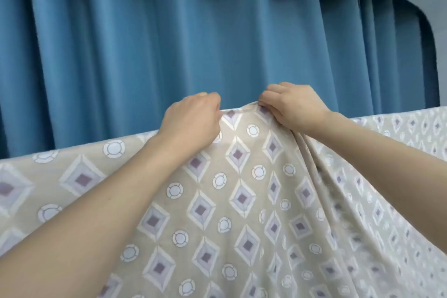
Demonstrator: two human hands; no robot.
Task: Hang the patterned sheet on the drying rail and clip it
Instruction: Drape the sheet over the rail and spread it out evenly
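I'm pinching the patterned sheet (242, 201) at its top fold with left hand (191, 121) and right hand (292, 106), lifting it into a peak; the sheet is draping along what I take to be the rail, itself hidden. Letting go unevenly risks it sliding off; no clip showing yet.

Upper half of the frame: open air in front of the blue curtain (169, 43), which closes off the back from the left edge to the upper right.
Top centre of the sheet: left hand (191, 121) and right hand (294, 106) both grip the raised fold, with a narrow gap between them.
Lower half: patterned sheet (217, 201) fills it edge to edge; both forearms cross in front of it.
Top edge, far left and far right: free of hands.
Rail: hidden under the sheet.
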